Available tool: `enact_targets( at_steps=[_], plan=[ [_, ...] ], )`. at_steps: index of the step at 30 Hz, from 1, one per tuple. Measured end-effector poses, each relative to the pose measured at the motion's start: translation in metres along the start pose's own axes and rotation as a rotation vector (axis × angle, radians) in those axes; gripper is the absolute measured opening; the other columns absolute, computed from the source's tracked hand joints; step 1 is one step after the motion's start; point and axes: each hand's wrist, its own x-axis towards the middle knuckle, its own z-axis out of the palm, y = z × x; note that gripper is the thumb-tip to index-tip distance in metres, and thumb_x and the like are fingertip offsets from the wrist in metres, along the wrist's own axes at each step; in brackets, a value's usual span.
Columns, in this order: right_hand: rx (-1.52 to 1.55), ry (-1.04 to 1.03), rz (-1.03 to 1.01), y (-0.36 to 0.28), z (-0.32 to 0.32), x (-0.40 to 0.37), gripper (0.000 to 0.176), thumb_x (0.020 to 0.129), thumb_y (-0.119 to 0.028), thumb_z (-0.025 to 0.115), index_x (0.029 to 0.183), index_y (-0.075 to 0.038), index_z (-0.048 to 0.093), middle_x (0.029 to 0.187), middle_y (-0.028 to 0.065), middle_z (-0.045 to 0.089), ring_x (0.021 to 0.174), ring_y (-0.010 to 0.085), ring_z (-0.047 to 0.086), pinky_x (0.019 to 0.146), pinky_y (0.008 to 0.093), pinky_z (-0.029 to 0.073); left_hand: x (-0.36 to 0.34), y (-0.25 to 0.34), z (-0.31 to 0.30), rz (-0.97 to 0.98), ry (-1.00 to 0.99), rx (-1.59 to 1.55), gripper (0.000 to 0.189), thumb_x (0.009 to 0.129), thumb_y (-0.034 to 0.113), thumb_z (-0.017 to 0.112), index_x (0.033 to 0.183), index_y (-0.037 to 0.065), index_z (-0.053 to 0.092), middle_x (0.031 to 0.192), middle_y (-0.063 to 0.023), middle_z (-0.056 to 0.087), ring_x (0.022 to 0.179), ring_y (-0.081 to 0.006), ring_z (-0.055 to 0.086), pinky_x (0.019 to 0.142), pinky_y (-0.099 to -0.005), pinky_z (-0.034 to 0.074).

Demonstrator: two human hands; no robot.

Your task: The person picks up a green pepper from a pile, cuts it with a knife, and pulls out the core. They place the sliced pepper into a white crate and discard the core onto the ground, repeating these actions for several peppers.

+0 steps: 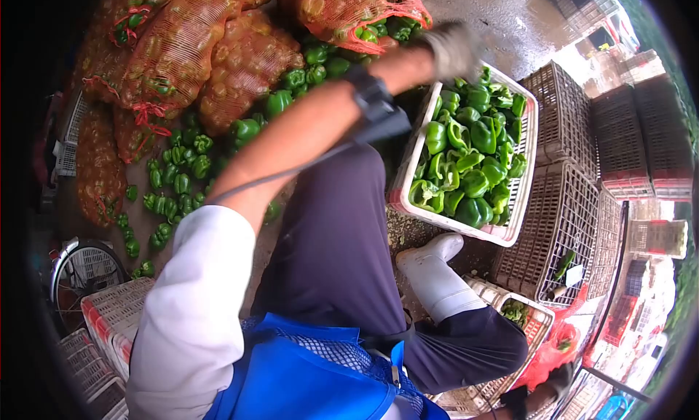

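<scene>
My left hand (453,50), in a grey glove and smeared by motion, is stretched out over the far-left corner of a white plastic crate (526,194). The crate is filled with green bell peppers (473,139), some broken or cut open. Close to that hand is the open mouth of a red mesh sack (342,12) with peppers showing in it. My right hand (559,382), in a dark glove, is low at the right edge beside red mesh netting (542,354); its fingers are mostly hidden.
Full mesh sacks (186,45) are heaped at upper left, with loose peppers (178,172) on the floor. Stacked brown crates (561,230) stand right of the white crate. A lower crate (535,325) holds green scraps. A wheel (84,274) is at far left.
</scene>
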Motion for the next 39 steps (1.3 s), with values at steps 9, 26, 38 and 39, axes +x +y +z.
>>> enact_targets(
  at_steps=[9,26,38,39],
  plan=[
    [-0.208,0.017,0.012,0.008,0.03,-0.011,0.016,0.085,-0.011,0.053,0.098,-0.002,0.057,0.082,0.0032,0.058,0.065,0.0115,0.053,0.059,0.0248,0.042,-0.113,-0.217,0.093,-0.627,-0.369,0.156,0.024,0.076,0.028,0.067,0.085,0.007,0.071,0.075,-0.0095,0.07,0.061,-0.0206,0.068,0.062,-0.0338,0.056],
    [-0.383,-0.256,-0.028,-0.009,0.124,-0.006,0.008,0.08,-0.004,0.052,0.081,0.002,0.056,0.072,0.0032,0.053,0.051,0.0087,0.045,0.046,0.0227,0.034,-0.161,-0.285,0.26,-0.978,-0.126,0.162,0.025,0.081,0.021,0.057,0.096,0.006,0.07,0.094,-0.0181,0.068,0.09,-0.0357,0.066,0.075,-0.0436,0.053],
    [0.029,-0.907,0.545,-0.019,0.263,-0.115,0.036,0.087,-0.015,0.061,0.114,0.008,0.057,0.087,0.0129,0.063,0.065,0.0185,0.064,0.052,0.0271,0.052,-0.141,-0.156,0.1,-0.328,0.236,-0.214,0.07,0.046,0.021,0.085,0.109,0.005,0.059,0.093,-0.0127,0.066,0.085,-0.0258,0.063,0.08,-0.034,0.05],
    [0.064,-0.987,0.493,-0.017,0.266,-0.12,0.037,0.088,-0.018,0.062,0.114,0.007,0.056,0.089,0.013,0.064,0.068,0.0194,0.065,0.054,0.0279,0.053,-0.13,-0.13,0.083,-0.158,0.271,-0.186,0.07,0.047,0.021,0.085,0.11,0.005,0.059,0.093,-0.0129,0.066,0.084,-0.0264,0.063,0.08,-0.0341,0.051]
  ],
)
